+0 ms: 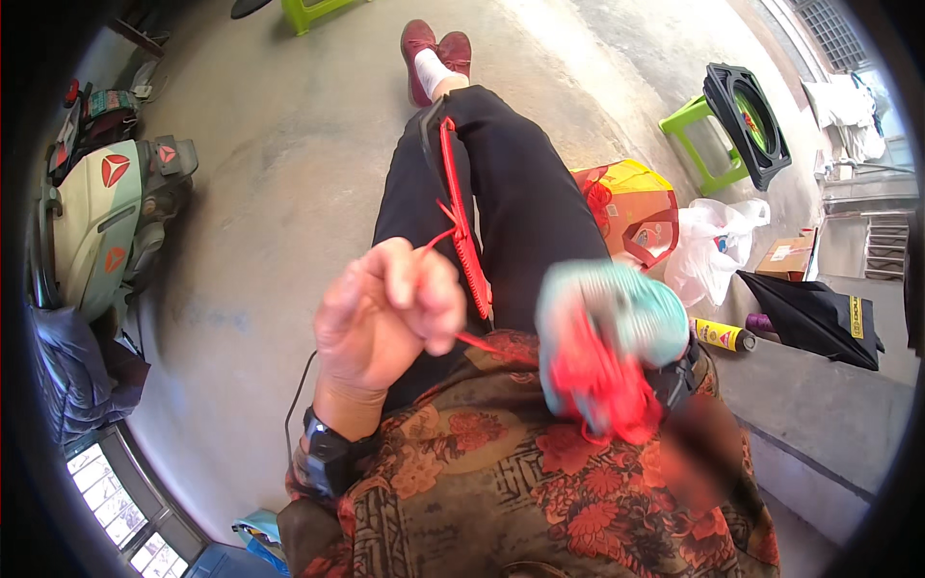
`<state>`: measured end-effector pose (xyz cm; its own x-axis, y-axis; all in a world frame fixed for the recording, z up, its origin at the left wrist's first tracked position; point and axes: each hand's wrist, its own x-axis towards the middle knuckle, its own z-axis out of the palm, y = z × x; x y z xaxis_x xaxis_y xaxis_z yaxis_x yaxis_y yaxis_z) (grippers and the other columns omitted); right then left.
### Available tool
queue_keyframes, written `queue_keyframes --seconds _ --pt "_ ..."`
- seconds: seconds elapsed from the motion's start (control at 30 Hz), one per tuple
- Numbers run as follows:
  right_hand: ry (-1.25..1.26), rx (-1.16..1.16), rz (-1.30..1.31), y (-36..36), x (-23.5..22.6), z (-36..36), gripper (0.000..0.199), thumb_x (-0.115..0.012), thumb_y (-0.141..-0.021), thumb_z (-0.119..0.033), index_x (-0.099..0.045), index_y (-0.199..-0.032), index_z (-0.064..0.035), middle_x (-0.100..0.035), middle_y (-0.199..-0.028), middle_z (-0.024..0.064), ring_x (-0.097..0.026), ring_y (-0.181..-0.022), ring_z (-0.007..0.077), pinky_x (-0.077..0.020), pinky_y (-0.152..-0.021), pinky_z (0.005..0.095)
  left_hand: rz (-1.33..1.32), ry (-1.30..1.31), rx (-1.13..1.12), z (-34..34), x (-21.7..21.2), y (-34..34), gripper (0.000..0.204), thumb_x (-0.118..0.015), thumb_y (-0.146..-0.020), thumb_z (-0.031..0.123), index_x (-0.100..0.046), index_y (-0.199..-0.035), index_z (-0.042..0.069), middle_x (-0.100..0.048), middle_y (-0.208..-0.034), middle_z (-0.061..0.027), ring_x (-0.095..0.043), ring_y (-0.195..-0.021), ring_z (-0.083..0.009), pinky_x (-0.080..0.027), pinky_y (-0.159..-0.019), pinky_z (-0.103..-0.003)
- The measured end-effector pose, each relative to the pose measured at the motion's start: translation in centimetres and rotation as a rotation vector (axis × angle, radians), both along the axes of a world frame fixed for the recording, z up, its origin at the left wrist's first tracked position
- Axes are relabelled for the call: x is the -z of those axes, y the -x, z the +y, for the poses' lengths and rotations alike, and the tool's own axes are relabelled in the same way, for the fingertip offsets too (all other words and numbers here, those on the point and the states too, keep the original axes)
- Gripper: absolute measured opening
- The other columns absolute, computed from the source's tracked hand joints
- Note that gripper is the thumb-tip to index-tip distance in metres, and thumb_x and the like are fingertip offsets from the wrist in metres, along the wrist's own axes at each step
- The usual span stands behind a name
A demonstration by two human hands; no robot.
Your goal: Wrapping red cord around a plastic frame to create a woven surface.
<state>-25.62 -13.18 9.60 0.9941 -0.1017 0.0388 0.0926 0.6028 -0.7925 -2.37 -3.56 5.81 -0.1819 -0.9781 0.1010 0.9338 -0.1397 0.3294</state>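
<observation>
A long, slightly curved black frame (427, 144) lies along my outstretched legs, with red cord (465, 246) wound closely over much of its right side. My left hand (385, 308), bare, is closed, its thumb and fingers pinching a strand of the cord that runs up to the wound part. On the other side of the fingers the strand carries on toward the right. My right hand (621, 313), in a teal knitted glove and smeared by motion, holds a loose bundle of red cord (602, 390) above my lap. Its fingertips are partly hidden.
To the right stand a red and yellow bag (636, 197), a white plastic bag (718, 241), a yellow can (723, 334) and a black folded umbrella-like item (814, 318). A green stool (708, 144) carries a black frame (750, 125). A scooter (106, 226) stands at the left.
</observation>
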Motion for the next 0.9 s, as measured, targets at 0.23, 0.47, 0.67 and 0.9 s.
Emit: queue_keyframes --seconds 0.23,0.47,0.67,0.9 --pt "1.126 0.737 0.691 -5.3 4.6 1.3 0.056 -0.077 -0.072 -0.035 -0.052 -0.114 -0.0072 -0.065 -0.082 0.0209 -0.066 -0.076 0.0355 -0.0530 -0.067 0.0404 -0.329 -0.437 -0.186 5.4 0.4 -1.8 0.040 -0.054 -0.095 0.035 -0.052 -0.107 -0.003 -0.053 -0.073 -0.0105 -0.050 -0.060 -0.0169 -0.042 -0.043 -0.024" --pt "1.248 0.752 0.768 -6.8 6.8 1.6 0.048 -0.076 -0.074 -0.032 -0.054 -0.109 -0.0079 -0.065 -0.078 0.0184 -0.066 -0.067 0.0306 -0.0523 -0.062 0.0400 -0.603 -0.470 0.029 8.1 0.7 -2.1 0.015 -0.049 -0.095 0.007 -0.059 -0.092 -0.004 -0.056 -0.062 -0.0067 -0.041 -0.044 -0.0066 -0.029 -0.038 -0.019" --pt "0.156 0.808 0.437 -2.8 3.7 -3.3 0.028 -0.070 -0.085 -0.028 -0.060 -0.095 -0.0039 -0.061 -0.077 0.0031 -0.060 -0.065 0.0130 -0.0492 -0.062 0.0267 -0.506 0.019 -0.157 2.6 -2.0 -2.0 0.020 -0.046 -0.092 0.005 -0.061 -0.102 -0.004 -0.064 -0.106 -0.0202 -0.061 -0.097 -0.0222 -0.050 -0.069 -0.026" --pt "1.371 0.968 0.844 -6.9 2.0 -4.9 0.043 -0.072 -0.078 -0.043 -0.060 -0.098 -0.0070 -0.066 -0.086 0.0171 -0.064 -0.078 0.0366 -0.0515 -0.068 0.0406 -0.893 -0.262 -0.372 -4.6 2.2 -0.3 0.037 -0.055 -0.093 0.008 -0.052 -0.129 0.000 -0.058 -0.121 -0.0105 -0.060 -0.100 -0.0145 -0.052 -0.072 -0.023"
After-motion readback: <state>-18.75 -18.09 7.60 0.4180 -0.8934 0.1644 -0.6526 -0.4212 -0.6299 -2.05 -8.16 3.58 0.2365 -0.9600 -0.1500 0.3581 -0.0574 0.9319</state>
